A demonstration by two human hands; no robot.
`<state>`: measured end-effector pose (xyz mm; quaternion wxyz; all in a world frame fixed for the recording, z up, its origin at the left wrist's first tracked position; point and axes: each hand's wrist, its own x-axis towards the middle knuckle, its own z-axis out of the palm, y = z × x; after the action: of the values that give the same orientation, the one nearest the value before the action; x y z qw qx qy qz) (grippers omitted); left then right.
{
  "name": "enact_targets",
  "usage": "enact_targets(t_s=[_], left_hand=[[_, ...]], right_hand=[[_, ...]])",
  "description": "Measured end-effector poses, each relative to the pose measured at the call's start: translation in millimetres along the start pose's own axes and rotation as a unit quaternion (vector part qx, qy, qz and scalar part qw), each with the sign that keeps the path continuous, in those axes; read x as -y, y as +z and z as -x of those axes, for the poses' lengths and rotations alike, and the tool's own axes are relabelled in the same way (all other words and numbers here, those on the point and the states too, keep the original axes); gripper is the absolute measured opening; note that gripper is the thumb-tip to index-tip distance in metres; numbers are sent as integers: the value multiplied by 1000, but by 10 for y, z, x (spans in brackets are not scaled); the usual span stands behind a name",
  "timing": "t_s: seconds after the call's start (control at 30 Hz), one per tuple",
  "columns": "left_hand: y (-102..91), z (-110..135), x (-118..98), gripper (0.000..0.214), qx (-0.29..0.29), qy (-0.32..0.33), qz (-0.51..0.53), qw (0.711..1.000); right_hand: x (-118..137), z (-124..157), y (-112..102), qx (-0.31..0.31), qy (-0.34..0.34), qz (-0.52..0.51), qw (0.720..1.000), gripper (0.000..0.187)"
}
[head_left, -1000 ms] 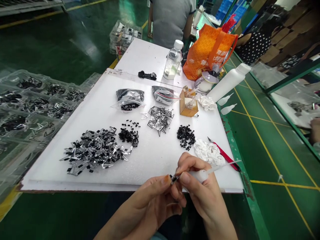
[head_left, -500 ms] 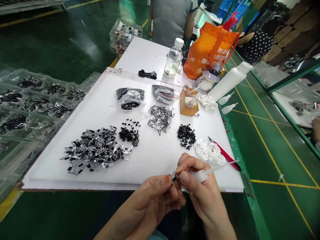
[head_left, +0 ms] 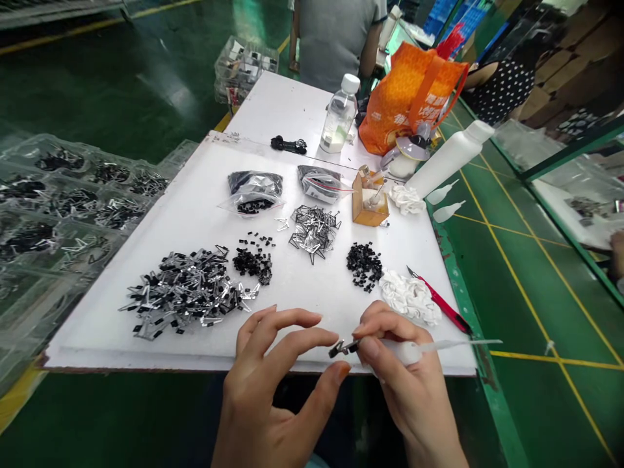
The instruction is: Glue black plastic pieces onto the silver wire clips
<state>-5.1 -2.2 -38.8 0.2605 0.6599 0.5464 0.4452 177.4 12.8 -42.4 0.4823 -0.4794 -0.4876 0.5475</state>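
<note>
Silver-and-black small clip (head_left: 342, 348) pinched between thumb and forefinger of the right hand (head_left: 404, 383), low at 6 o'clock, over the near edge of the white foam board (head_left: 302, 312). Gripped in that same hand too, a milky plastic dropper (head_left: 439, 346), nozzle pointing to 3 o'clock. At 9 o'clock of the small clip, the left hand (head_left: 273, 396), back up, fingers spread wide and closed on nothing; forefinger tip just beside the small clip, touching or not impossible to tell.

At 1 o'clock of the right hand, a crumpled white cloth (head_left: 408, 298), with a red-handled knife (head_left: 439, 302) just beside it at 3 o'clock. At 12 o'clock, near the cloth, a heap of black bits (head_left: 363, 265). At 10 o'clock of the left hand, a big heap of clips (head_left: 182, 292), meeting a second black pile (head_left: 251, 263) at its 2 o'clock.

Farther up the board toward 12 o'clock, a tangle of metal frames (head_left: 313, 231), two plastic bags (head_left: 253, 192) and a cardboard box (head_left: 369, 205). Beyond these, a water bottle (head_left: 340, 117), an orange bag (head_left: 409, 94) and, at 2 o'clock, a tilted white bottle (head_left: 451, 159). Off the board at 9 o'clock, clear trays (head_left: 58, 201) filled with more parts. At the far end, 12 o'clock, a person in a grey top (head_left: 336, 32).
</note>
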Motion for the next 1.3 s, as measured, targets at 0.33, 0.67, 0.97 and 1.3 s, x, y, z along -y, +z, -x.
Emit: enact_targets(t_s=[0.33, 0.67, 0.97, 1.3], left_hand=[[16, -22, 20, 31, -10, 75, -44, 996], [-32, 5, 182, 18, -32, 161, -108, 980], [-956, -197, 891, 30, -91, -140, -265, 950], [-986, -231, 948, 37, -125, -158, -237, 950]], right_hand=[[-56, 19, -6, -5, 5, 26, 1000, 7], [-260, 50, 71, -34, 145, -52, 987, 24], [-217, 20, 48, -187, 168, -147, 956, 39], [-243, 42, -316, -290, 132, -179, 931, 39]])
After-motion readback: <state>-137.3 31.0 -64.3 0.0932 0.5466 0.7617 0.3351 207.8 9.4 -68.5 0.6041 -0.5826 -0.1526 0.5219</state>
